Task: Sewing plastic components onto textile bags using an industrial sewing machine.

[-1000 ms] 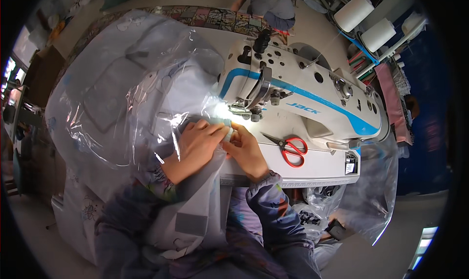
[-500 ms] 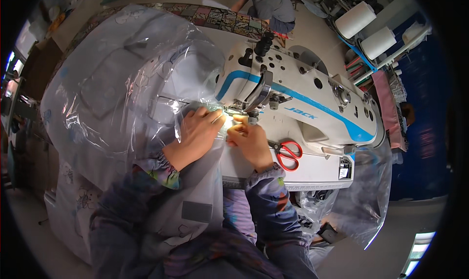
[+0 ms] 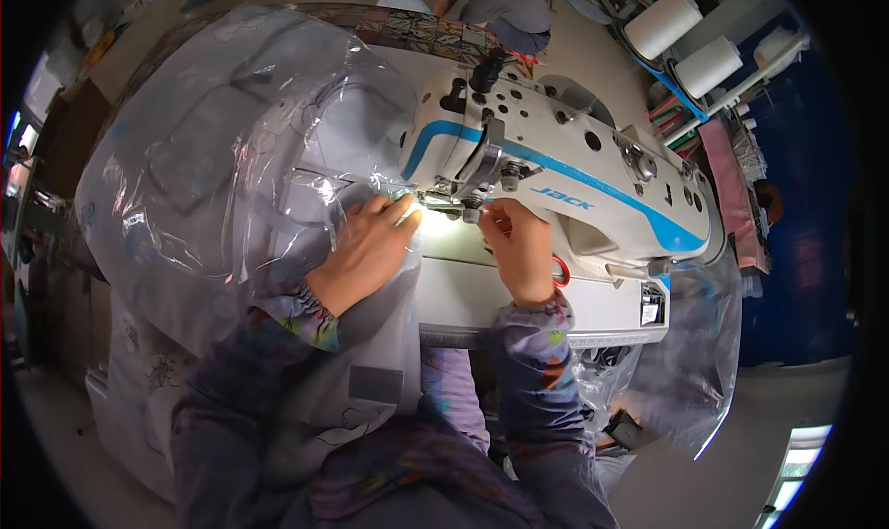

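Observation:
My left hand (image 3: pixel 369 249) lies on a clear plastic sheet (image 3: pixel 199 186) over pale fabric (image 3: pixel 370 334), its fingers stretched toward the lit needle area of a white and blue sewing machine (image 3: pixel 556 168). To the right of the needle, my right hand (image 3: pixel 520 247) is raised beside the machine head, thumb and fingers pinched together. Whatever is between those fingertips is too small or hidden to make out. Behind the right wrist, a red handle loop of the scissors (image 3: pixel 561 271) shows; the rest of them is covered.
Two white thread cones (image 3: pixel 663 23) stand on a rack at the upper right. The machine's white bed (image 3: pixel 463 297) ends at a front edge near my forearms. Beyond the table, a person (image 3: pixel 507 10) in grey bends down. Clear plastic (image 3: pixel 685 371) hangs at the right.
My right hand has moved right and slightly up, away from the needle area, and now covers most of the scissors. My left hand stays on the plastic sheet. The whole view has shifted slightly.

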The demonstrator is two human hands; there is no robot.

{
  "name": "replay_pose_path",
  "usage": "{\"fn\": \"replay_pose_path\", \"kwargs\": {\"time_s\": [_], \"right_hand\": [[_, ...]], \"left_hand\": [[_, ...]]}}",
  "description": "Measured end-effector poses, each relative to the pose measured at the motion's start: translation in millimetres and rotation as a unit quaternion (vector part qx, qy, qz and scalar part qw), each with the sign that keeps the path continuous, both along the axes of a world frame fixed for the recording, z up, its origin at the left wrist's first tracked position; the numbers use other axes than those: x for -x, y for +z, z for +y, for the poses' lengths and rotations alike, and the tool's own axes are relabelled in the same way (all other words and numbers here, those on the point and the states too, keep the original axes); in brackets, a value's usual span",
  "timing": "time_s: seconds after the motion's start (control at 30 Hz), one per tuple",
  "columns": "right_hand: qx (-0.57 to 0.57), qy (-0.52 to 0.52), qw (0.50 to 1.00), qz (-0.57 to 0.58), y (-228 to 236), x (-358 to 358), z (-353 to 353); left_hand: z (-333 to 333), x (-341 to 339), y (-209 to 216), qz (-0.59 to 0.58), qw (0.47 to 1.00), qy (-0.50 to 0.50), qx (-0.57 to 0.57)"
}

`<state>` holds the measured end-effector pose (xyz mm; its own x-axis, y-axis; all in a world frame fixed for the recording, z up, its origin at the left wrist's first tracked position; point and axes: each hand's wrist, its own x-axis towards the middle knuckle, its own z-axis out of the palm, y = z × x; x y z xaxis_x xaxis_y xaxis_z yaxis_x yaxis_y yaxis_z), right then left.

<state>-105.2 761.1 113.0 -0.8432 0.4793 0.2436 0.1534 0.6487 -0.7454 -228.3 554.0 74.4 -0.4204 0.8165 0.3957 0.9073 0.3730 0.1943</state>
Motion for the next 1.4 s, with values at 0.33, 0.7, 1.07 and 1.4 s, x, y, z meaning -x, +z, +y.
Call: {"fn": "replay_pose_path", "kwargs": {"time_s": [0.33, 0.7, 1.07, 1.4], "right_hand": [[-0.274, -0.221, 0.933, 0.079, -52, -114, 9], [0.44, 0.189, 0.877, 0.016, -95, -130, -240], [0.612, 0.269, 0.74, 0.071, -93, -130, -247], [0.747, 0.075, 0.66, -0.029, -52, -183, -215]], "left_hand": [[-112, -50, -15, -0.07, 0.996, -0.014, -0.054], [-245, -89, -117, -0.344, 0.92, 0.084, 0.168], [-275, -105, -75, -0.383, 0.89, 0.09, 0.231], [-259, -127, -59, -0.429, 0.86, 0.025, 0.274]]}}
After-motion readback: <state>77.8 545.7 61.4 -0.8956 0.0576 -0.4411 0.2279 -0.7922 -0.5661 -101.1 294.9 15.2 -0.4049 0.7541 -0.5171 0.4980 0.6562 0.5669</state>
